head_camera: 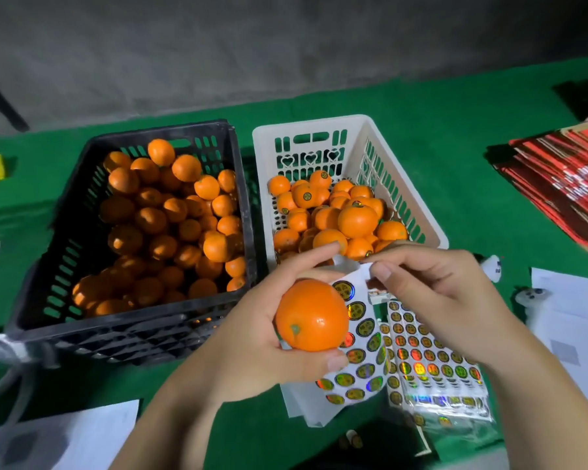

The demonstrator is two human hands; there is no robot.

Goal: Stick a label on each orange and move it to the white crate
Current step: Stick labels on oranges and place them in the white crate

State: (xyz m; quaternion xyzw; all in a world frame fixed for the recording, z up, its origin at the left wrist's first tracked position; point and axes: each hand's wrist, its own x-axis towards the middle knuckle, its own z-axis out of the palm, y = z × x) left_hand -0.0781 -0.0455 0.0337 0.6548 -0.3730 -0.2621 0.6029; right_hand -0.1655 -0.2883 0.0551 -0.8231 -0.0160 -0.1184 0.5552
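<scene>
Green-covered table (455,137), grey concrete floor (286,39) beyond, dim light

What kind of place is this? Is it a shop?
Probably a fruit packing table, not a shop. A black crate holds plain oranges, a white crate holds labelled ones, and label sheets lie on the green cloth.

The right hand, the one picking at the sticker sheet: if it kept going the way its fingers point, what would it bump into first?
Probably the left hand, whose fingertips sit just across the sticker sheet that the right hand pinches; depth is uncertain.
</scene>
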